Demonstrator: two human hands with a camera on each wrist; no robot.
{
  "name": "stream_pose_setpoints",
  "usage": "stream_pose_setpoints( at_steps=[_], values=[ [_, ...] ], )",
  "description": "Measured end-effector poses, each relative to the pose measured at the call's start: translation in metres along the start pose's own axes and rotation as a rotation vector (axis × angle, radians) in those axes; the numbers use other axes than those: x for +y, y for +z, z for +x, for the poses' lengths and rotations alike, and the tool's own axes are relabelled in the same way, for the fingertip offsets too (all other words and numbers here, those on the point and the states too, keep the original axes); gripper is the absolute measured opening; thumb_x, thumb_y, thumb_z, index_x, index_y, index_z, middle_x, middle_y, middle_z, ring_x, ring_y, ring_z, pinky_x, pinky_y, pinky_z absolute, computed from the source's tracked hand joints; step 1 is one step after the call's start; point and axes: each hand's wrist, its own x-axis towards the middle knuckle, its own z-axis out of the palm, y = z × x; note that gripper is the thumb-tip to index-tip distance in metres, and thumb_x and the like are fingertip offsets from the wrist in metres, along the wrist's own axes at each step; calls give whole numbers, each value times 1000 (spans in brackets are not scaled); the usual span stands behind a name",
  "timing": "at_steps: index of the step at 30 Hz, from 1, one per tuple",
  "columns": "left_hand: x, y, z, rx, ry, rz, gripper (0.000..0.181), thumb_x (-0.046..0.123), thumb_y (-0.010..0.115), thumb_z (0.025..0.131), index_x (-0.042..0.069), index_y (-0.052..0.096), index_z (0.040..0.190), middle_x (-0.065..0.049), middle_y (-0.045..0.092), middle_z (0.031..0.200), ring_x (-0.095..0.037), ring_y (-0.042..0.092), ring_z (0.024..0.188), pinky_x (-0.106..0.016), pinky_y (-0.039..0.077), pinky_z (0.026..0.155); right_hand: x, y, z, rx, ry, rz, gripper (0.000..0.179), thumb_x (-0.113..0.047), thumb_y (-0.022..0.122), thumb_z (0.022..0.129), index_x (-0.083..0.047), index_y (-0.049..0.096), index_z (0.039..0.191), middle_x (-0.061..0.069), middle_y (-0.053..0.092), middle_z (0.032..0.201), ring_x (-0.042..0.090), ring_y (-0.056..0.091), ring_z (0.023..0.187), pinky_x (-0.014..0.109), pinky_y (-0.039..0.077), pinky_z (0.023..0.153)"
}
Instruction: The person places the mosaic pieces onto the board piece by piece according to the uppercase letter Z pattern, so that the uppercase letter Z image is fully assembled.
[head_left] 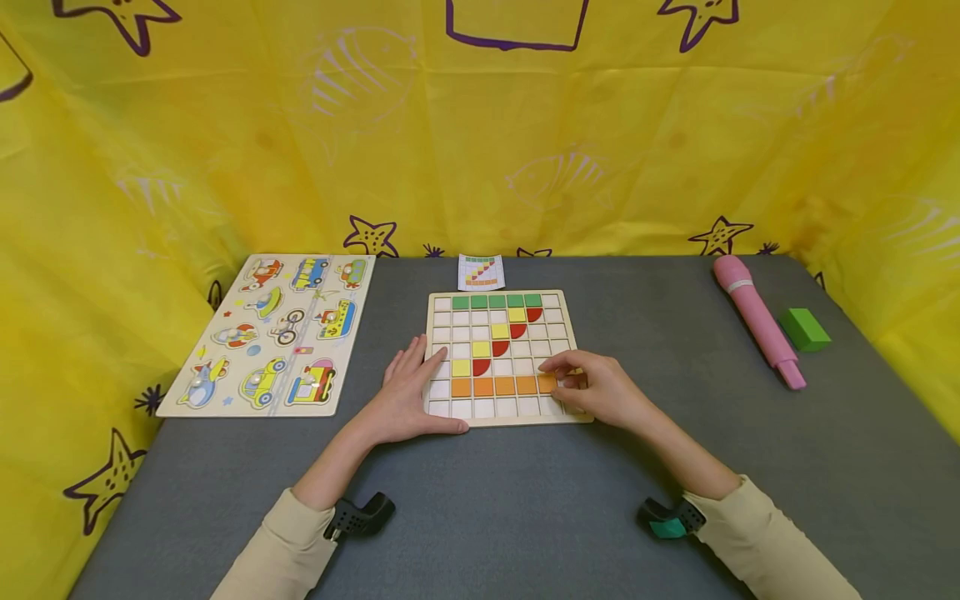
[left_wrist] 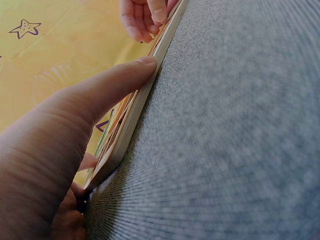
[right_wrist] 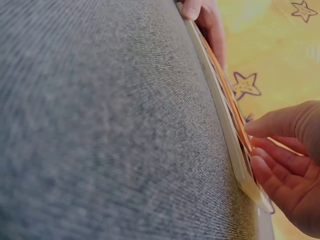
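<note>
A wooden grid board (head_left: 495, 422) lies flat on the table, holding green, yellow and orange square tiles and red quarter-circle tiles. My left hand (head_left: 408, 398) is spread at its lower left corner. The left thumb (left_wrist: 117, 82) lies straight along the near edge, while the other fingers reach along the left side. Over the board's lower right, my right hand (head_left: 600, 387) has bent fingers and pinches the orange tile (head_left: 547, 383) at the row's right end. That tile lies level with its neighbours, partly hidden by the fingertips (right_wrist: 260, 167).
Behind the board is a small pattern card (head_left: 481, 272) with a similar coloured design. A vehicle picture puzzle (head_left: 273, 333) lies at the left. On the right are a pink microphone-shaped object (head_left: 759, 321) and a green block (head_left: 805, 329). Yellow cloth (head_left: 480, 183) hangs behind the table.
</note>
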Motion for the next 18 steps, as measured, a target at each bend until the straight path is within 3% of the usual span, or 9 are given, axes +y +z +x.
stream_pose_setpoints(
  at_steps=[10, 18],
  values=[
    [-2, 1, 1, 9, 8, 8, 115, 60, 80, 67, 3, 28, 153, -23, 4, 160, -35, -2, 148, -54, 1, 115, 8, -4, -1, 116, 15, -15, 19, -8, 71, 88, -11, 73, 107, -2, 69, 94, 14, 60, 82, 28, 52, 73],
    [-3, 0, 2, 24, 17, -4, 113, 60, 78, 70, 4, 26, 154, -22, 4, 161, -34, -1, 148, -54, 2, 115, 17, -10, 3, 160, 81, 54, 14, -10, 65, 94, -10, 73, 106, 4, 71, 101, 17, 64, 83, 26, 52, 73]
  ],
)
